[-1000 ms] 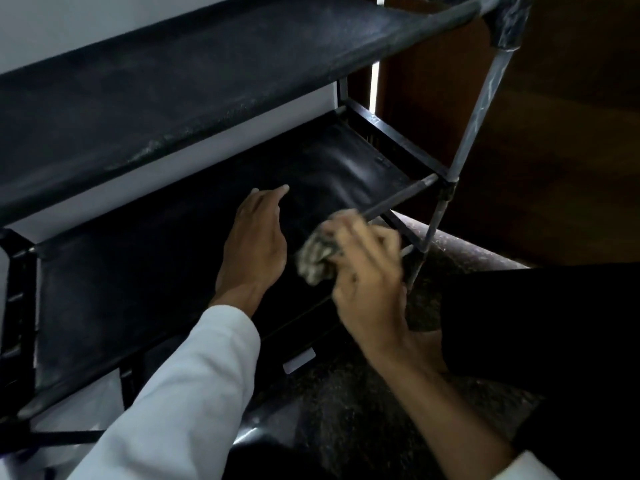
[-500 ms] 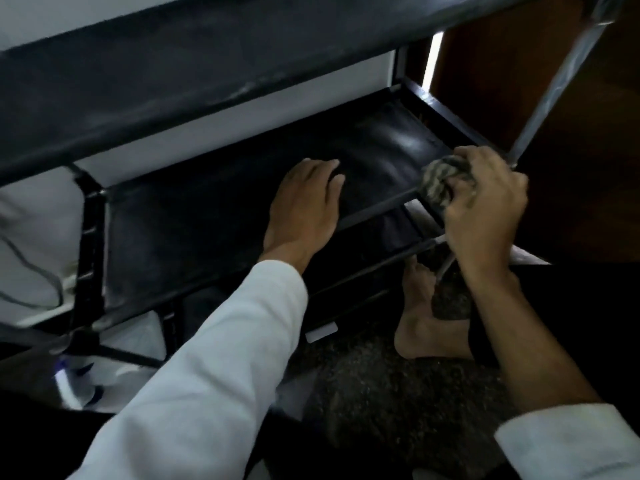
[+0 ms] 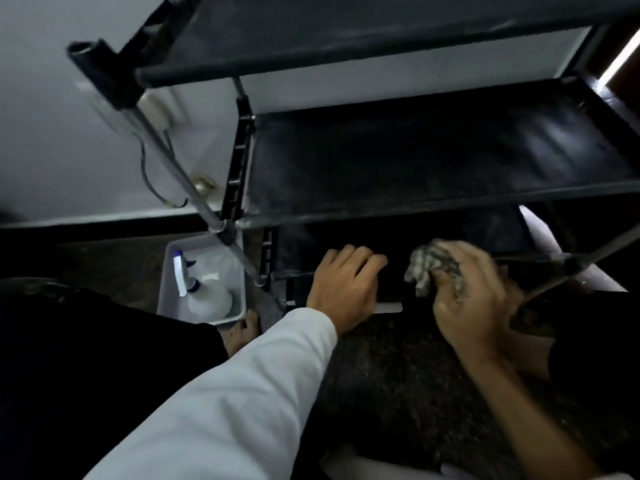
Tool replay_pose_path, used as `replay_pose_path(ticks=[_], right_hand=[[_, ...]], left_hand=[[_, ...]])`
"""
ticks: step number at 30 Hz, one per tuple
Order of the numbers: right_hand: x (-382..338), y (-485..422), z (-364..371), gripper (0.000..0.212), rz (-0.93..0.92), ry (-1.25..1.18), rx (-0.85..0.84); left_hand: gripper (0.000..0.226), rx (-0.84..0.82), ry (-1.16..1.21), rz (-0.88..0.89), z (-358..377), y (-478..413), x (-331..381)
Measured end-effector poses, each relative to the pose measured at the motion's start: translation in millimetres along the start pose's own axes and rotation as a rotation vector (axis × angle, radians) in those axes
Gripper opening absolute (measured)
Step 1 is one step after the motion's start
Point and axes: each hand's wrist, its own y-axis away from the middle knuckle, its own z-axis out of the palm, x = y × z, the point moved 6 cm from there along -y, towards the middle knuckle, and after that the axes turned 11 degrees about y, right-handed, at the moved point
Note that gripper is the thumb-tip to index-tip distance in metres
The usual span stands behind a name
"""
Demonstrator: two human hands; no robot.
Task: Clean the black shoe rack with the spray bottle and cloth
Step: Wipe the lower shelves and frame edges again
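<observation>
Grey cloth [image 3: 429, 268] bunched in my right hand [image 3: 474, 299] at the black shoe rack's [image 3: 433, 161] lowest tier; my left hand [image 3: 346, 282] lies flat, grasping nothing.

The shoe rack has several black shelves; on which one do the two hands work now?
The lowest shelf: the left hand rests on its front edge, the right hand presses the cloth there. The shelves above are untouched.

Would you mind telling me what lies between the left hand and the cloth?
Only a bare stretch of the shoe rack's front bar, in the head view, separates the left hand from the cloth.
</observation>
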Motion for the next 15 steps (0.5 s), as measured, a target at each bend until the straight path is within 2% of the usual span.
replay_pose_path(ticks=[4, 7, 12, 15], right_hand=[[-14.8, 16.7, 41.9, 0.031, 0.016, -0.014, -0.206], [-29.0, 22.9, 67.5, 0.034, 0.034, -0.067, -0.306], [-67.8, 32.0, 93.0, 0.037, 0.013, -0.153, -0.378], [-103.9, 30.6, 89.9, 0.033, -0.09, -0.244, -0.33]], left_hand=[[0.031, -0.137, 0.024, -0.257, 5.7, 51.0, -51.5], [0.039, -0.156, 0.071, -0.388, 0.3, 68.3, -74.5], [0.049, -0.196, 0.112, -0.518, -6.0, 87.7, -94.6], [0.058, -0.246, 0.131, -0.594, -13.1, 92.9, -99.2]])
